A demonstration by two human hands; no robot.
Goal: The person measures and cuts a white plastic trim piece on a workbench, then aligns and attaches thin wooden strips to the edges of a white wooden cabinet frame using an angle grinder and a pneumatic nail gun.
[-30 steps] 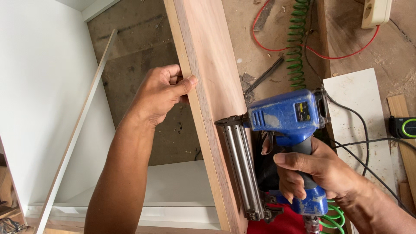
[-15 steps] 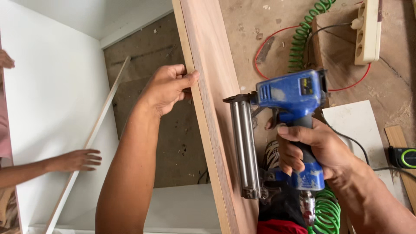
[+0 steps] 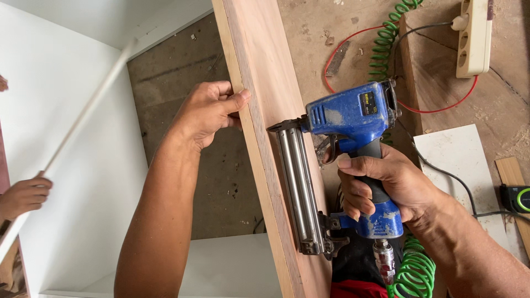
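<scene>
**Nail gun set against plank edge**

While the left hand [image 3: 212, 110] curls its fingers over the near edge of a long reddish wooden plank [image 3: 259, 83], thumb pressed on the plank's face, the right hand [image 3: 386, 185] is wrapped tight around the black grip of a blue pneumatic nail gun [image 3: 353, 118]. The gun's long axis, marked by its silver magazine [image 3: 301, 190], runs roughly from 12 to 6 o'clock, parallel to the plank, with the nose at its upper end touching the plank's face and pointing toward 9 o'clock. A green coiled air hose [image 3: 414, 273] hangs from the handle base at 6 o'clock. At 9 o'clock, another person's hand [image 3: 22, 196] grips a thin white strip [image 3: 88, 105] against a white panel [image 3: 66, 182].
</scene>
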